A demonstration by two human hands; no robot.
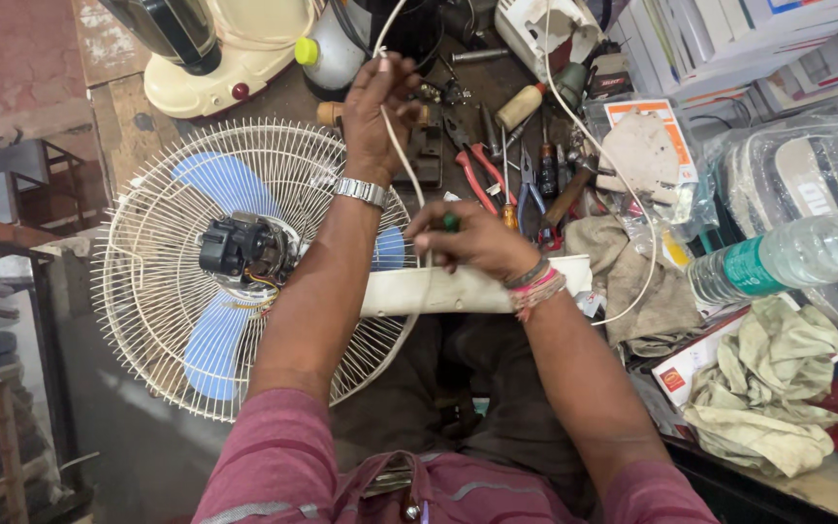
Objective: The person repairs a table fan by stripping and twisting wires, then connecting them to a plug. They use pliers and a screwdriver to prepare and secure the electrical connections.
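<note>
At centre frame, the right hand (472, 238) is clenched around a green-handled screwdriver (450, 222), pressed against the white fan stem (458, 289). Up top, the left hand (377, 112) pinches a white cord (402, 155) and holds it taut, running from upper centre down toward the right hand. By the look of it, the cord is being worked at the stem; the next move seems to call for steady tension and careful tool control. That stem lies with its long axis running left to right, its left end at the pedestal fan's wire cage (147, 281), which faces up at centre left with the blue blades (215, 340) inside. Pliers (482, 175) and other tools litter the bench beyond.
</note>
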